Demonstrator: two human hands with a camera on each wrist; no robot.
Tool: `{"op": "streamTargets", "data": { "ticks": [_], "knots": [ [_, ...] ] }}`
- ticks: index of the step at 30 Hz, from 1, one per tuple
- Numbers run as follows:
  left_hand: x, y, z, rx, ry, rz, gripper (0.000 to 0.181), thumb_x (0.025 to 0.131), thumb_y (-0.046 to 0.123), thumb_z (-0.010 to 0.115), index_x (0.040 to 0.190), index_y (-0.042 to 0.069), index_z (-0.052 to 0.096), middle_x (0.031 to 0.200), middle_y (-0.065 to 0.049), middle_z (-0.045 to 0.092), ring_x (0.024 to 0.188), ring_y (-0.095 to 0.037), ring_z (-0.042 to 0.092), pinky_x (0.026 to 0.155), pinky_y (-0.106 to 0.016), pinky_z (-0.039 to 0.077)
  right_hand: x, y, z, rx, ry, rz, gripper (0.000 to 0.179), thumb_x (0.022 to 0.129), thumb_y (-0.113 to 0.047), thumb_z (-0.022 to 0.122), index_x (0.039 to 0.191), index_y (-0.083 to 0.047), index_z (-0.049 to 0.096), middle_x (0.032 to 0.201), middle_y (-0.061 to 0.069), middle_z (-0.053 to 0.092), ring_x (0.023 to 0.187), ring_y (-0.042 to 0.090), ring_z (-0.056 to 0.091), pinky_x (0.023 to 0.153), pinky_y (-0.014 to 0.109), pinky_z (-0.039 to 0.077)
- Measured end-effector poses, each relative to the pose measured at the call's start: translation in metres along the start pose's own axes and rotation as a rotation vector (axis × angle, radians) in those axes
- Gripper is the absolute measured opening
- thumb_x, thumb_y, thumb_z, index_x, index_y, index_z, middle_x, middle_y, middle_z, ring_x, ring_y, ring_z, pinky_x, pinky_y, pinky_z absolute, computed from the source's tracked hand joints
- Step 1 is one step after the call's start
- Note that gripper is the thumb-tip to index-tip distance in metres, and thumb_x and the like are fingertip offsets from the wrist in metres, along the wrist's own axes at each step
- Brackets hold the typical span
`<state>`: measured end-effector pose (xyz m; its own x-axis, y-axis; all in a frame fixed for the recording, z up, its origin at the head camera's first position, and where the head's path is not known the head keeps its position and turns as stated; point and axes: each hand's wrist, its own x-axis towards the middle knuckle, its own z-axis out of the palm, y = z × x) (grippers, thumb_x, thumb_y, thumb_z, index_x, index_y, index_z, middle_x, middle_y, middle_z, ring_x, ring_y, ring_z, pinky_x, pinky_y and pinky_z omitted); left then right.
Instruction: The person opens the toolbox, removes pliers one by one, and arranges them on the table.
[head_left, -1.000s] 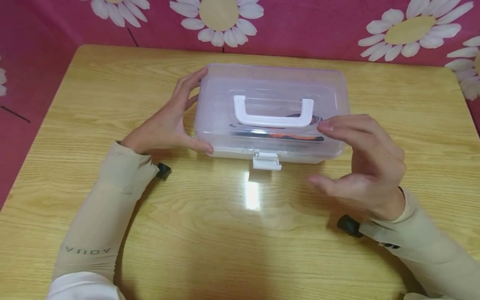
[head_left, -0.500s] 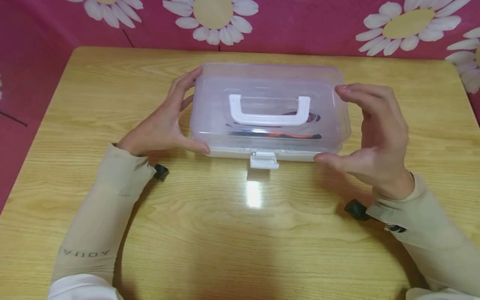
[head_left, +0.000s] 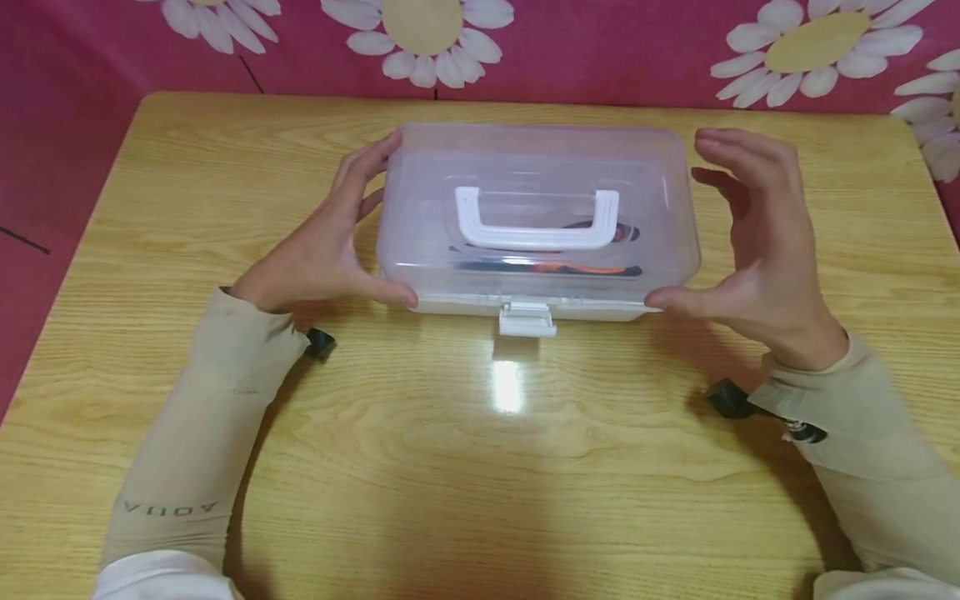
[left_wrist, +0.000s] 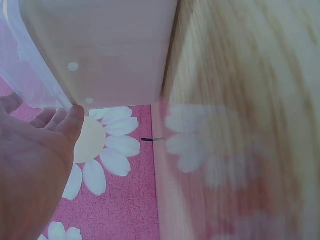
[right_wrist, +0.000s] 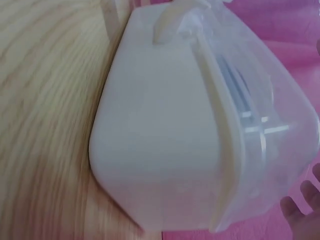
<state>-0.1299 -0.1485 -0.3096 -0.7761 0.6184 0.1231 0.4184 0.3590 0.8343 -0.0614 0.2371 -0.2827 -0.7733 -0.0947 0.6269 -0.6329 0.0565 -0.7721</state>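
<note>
A plastic storage box (head_left: 536, 210) with a see-through lid and a white base sits towards the back of the table. A white handle (head_left: 540, 240) lies on its lid, and a white latch (head_left: 527, 321) juts from the front. My left hand (head_left: 318, 246) grips its left end, thumb at the front corner and fingers at the back; in the left wrist view the fingertips (left_wrist: 75, 117) meet the rim. Beside the right end, my right hand (head_left: 776, 250) is spread, thumb overlapping the front corner, fingers apart from the lid. Through the lid shows an orange-and-black long item (head_left: 577, 270).
The wooden table (head_left: 420, 467) reaches to a pink wall (head_left: 592, 50) with large white flowers. Small black devices are on both wrists, the left one (head_left: 320, 344) and the right one (head_left: 727, 398) near the tabletop.
My right hand has moved from over the lid's front right to the box's right end, shifting right and back with its fingers opening wider. The left hand keeps its place on the box.
</note>
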Motion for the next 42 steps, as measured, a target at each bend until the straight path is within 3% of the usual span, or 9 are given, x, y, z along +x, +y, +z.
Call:
{"op": "streamTargets", "data": {
  "ticks": [13,29,36,42],
  "knots": [
    [-0.001,0.000,0.000,0.009,-0.002,-0.019,0.150,0.056,0.016,0.104,0.167,0.030,0.005,0.168,0.003,0.013,0.158,-0.016,0.018,0.133,-0.048,0.027,-0.002,0.013,-0.018,-0.165,-0.179,0.056,0.128,0.053,-0.058,0.098,0.140,0.017,0.041,0.154,0.003,0.039,0.148,0.023,0.036,0.126,0.028,0.039],
    [0.000,0.001,0.000,0.022,-0.006,-0.023,0.149,0.056,0.017,0.104,0.167,0.031,0.006,0.170,0.005,0.012,0.158,-0.015,0.019,0.133,-0.046,0.029,-0.009,0.028,-0.028,-0.152,-0.280,0.137,0.136,0.050,-0.048,0.102,0.152,0.010,0.033,0.165,0.003,0.026,0.156,0.027,0.022,0.126,0.023,0.038],
    [-0.001,0.001,0.000,0.017,-0.001,0.006,0.151,0.054,0.014,0.105,0.167,0.028,0.006,0.170,0.005,0.011,0.159,-0.015,0.019,0.133,-0.044,0.030,-0.010,0.031,-0.031,-0.278,-0.350,0.143,0.139,0.053,-0.061,0.096,0.154,0.008,0.029,0.170,0.007,0.020,0.159,0.023,0.021,0.129,0.026,0.034],
    [-0.002,0.002,-0.001,0.024,0.002,0.019,0.152,0.052,0.014,0.105,0.167,0.027,0.006,0.170,0.004,0.012,0.159,-0.014,0.019,0.132,-0.044,0.030,-0.010,0.033,-0.030,-0.402,-0.385,0.068,0.140,0.057,-0.075,0.087,0.153,0.009,0.031,0.170,0.017,0.019,0.161,0.022,0.020,0.132,0.029,0.028]
  ]
}}
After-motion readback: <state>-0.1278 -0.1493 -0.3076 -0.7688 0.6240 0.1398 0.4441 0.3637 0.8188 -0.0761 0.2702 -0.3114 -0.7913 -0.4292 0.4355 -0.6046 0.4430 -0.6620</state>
